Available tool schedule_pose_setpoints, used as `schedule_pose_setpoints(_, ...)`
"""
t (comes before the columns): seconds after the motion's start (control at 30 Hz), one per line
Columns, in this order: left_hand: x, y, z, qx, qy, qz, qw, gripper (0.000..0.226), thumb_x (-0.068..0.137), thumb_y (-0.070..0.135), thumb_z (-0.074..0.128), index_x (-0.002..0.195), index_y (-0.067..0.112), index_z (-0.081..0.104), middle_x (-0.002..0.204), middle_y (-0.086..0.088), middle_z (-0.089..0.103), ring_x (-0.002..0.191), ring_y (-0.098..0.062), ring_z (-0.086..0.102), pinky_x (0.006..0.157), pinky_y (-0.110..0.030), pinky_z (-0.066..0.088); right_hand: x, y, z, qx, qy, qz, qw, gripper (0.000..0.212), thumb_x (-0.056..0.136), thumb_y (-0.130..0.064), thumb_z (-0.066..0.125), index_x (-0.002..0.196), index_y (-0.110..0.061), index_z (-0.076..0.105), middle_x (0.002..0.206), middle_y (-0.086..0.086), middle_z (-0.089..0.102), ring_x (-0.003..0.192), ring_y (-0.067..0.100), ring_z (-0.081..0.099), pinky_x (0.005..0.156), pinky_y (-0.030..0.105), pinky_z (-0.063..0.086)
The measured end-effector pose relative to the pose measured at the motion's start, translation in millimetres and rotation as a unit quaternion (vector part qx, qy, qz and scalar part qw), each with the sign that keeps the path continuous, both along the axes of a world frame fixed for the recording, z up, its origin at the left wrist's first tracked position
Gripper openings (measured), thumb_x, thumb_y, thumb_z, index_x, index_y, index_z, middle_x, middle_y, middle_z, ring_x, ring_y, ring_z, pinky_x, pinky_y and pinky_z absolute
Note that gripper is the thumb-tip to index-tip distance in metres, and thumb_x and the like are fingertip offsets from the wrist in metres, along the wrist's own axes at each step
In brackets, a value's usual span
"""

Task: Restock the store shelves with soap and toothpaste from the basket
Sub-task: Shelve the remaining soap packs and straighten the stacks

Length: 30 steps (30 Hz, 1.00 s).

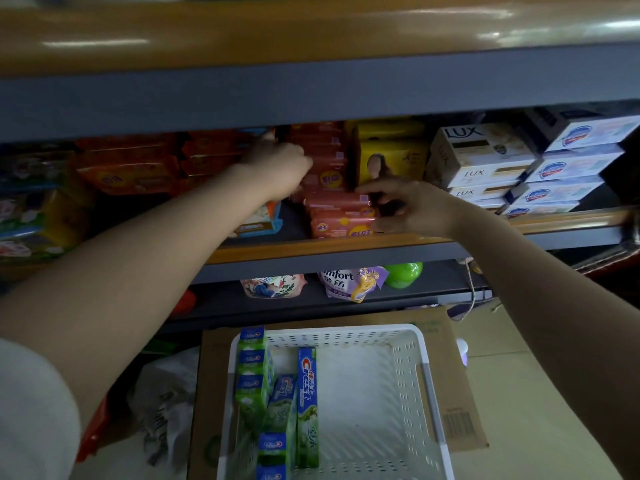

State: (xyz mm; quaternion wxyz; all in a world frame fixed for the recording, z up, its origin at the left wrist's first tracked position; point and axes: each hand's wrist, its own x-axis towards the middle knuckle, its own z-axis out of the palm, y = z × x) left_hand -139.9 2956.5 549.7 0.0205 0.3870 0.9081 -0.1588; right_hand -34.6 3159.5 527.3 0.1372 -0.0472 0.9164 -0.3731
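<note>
Both arms reach into the middle shelf (346, 245). My left hand (277, 168) is curled against the left side of a tall stack of pink-red soap bars (332, 161); whether it grips a bar is hidden. My right hand (412, 206) touches the right end of a lower pile of pink soap bars (341, 216) with bent fingers. Below on the floor stands a white perforated basket (429, 382) holding several green-and-blue Crest toothpaste boxes (306, 407) along its left side.
On the same shelf sit orange soap packs (128, 168) at left, yellow soap boxes (391, 157), white Lux boxes (481, 157) and blue-white soap boxes (575, 164) at right. The upper shelf edge (311, 95) overhangs. Softener pouches (346, 282) fill the shelf below. The basket rests on cardboard (460, 403).
</note>
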Motion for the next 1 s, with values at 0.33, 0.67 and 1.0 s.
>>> schedule_pose_setpoints(0.33, -0.8, 0.0, -2.7, -0.007, -0.072, 0.076, 0.994, 0.05, 0.082, 0.043, 0.06, 0.117, 0.009, 0.051, 0.119, -0.013, 0.056, 0.109, -0.029, 0.052, 0.092, -0.038, 0.029, 16.2, -7.8, -9.7, -0.001, 0.037, -0.063, 0.997, 0.027, 0.084, -0.016, 0.064, 0.108, -0.006, 0.058, 0.095, 0.004, 0.061, 0.09, 0.011, 0.057, 0.067, 0.0, 0.038)
schedule_pose_setpoints(0.67, 16.2, -6.3, -2.8, 0.41, -0.125, 0.134, 0.893, 0.047, 0.076, 0.014, 0.071, 0.118, 0.009, 0.049, 0.125, -0.013, 0.054, 0.113, -0.029, 0.051, 0.092, -0.032, 0.038, 27.5, 8.7, 8.8, -0.039, 0.146, -0.174, 0.973, 0.02, 0.091, -0.022, 0.053, 0.106, -0.01, 0.047, 0.089, 0.004, 0.059, 0.074, 0.031, 0.066, 0.067, 0.04, 0.055)
schedule_pose_setpoints(1.0, 16.1, 18.3, 18.2, 0.313, -0.148, -0.011, 0.938, 0.037, 0.087, 0.009, 0.057, 0.123, 0.009, 0.056, 0.129, -0.014, 0.054, 0.118, -0.029, 0.049, 0.098, -0.029, 0.032, 21.4, -18.3, 40.1, 0.154, 0.254, -0.036, 0.954, 0.042, 0.075, -0.005, 0.067, 0.115, -0.002, 0.053, 0.103, 0.021, 0.063, 0.099, 0.039, 0.055, 0.078, 0.027, 0.034)
